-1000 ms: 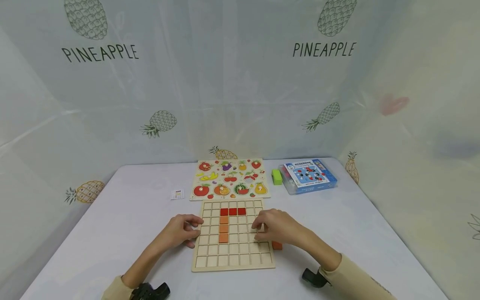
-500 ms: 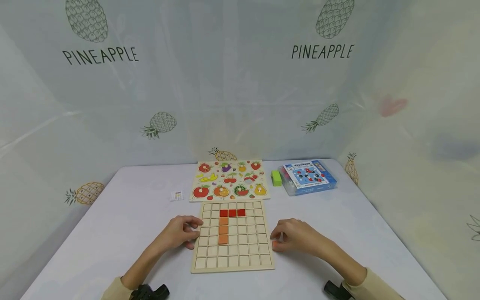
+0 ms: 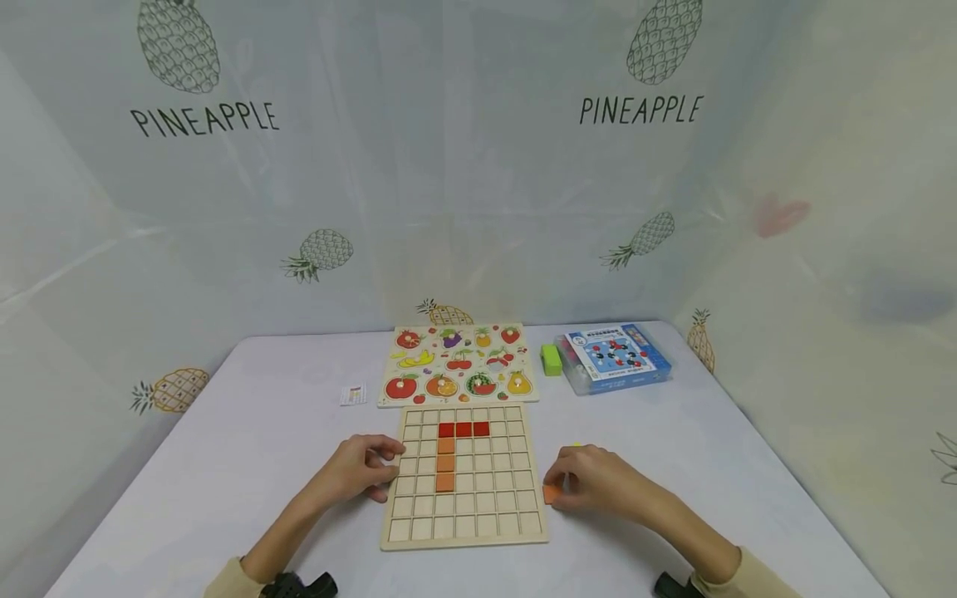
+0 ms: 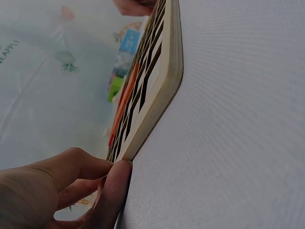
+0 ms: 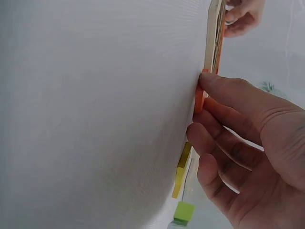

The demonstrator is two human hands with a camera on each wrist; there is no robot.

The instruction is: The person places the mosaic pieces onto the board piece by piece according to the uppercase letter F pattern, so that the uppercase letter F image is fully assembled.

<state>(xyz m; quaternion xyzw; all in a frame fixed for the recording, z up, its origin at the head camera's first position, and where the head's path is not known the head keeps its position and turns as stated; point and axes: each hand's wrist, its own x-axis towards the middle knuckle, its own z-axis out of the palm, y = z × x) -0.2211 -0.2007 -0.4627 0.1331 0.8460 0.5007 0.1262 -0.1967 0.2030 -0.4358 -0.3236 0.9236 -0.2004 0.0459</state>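
Holding board (image 3: pixel 486 503) edge and orange tile (image 3: pixel 551 495) — hands (image 3: pixel 355 469) (image 3: pixel 598 482) well apart.

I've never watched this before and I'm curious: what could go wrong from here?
The right grip pinches a small orange tile, which might slip out. Yellow pieces lie close to that grip and could get knocked. The left grip holds the edge of the wooden board; a tug might shift the board.

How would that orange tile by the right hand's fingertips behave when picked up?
The orange tile looks flat and straight-edged, so it's probably stiff and unlikely to roll. It looks small next to the right hand, so likely light.
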